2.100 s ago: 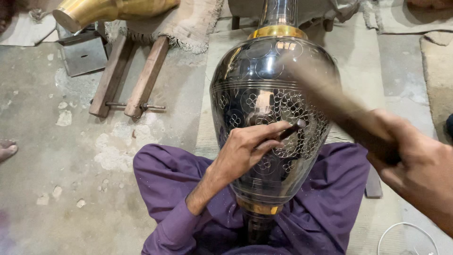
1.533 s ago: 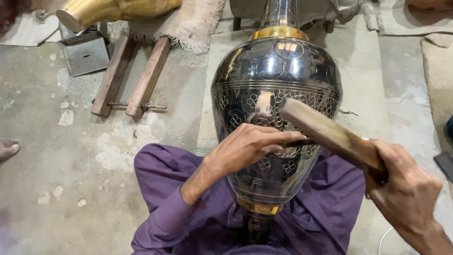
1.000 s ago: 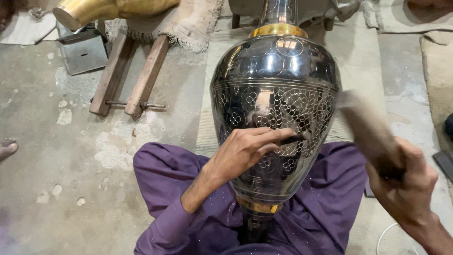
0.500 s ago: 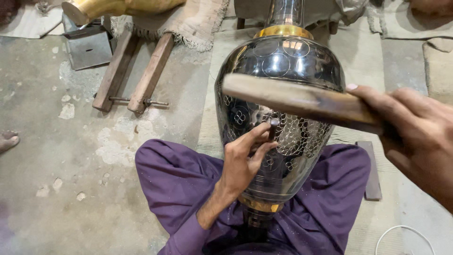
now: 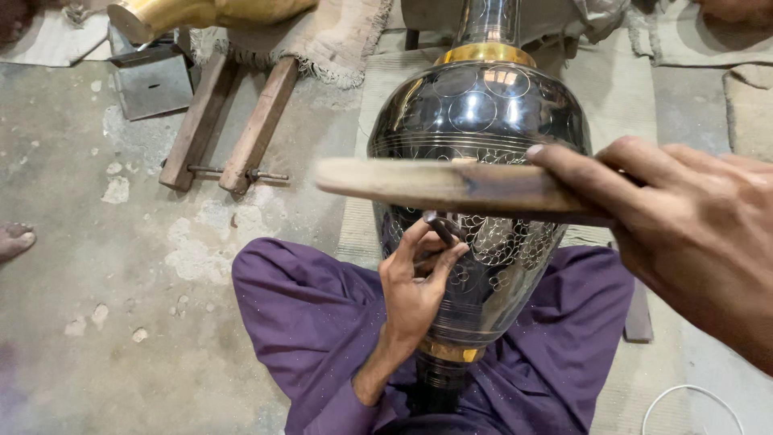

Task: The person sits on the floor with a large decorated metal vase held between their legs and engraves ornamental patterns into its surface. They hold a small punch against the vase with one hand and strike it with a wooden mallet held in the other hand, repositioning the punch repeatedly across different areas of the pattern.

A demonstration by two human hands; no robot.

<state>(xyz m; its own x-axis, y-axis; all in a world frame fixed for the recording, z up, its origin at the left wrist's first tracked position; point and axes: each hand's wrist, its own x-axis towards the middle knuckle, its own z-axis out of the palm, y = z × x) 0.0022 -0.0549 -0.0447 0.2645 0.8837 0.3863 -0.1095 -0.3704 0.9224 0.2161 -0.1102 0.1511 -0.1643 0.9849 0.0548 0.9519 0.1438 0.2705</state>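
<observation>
Wooden mallet [image 5: 451, 184] now level, higher.

The left hand [image 5: 415, 286] reaches forward from a bent forearm, fingertips pinched together, while the right hand [image 5: 692, 234] hovers raised, fingers curled closed.

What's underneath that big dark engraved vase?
The vase lies across the person's lap, on purple trousers. Its brass-ringed foot sits between the legs. The floor beneath is covered, and the wooden stick in the right hand hides a band of it.

Dark engraved metal vase [image 5: 483, 121] — upright between purple-clad legs.
</observation>
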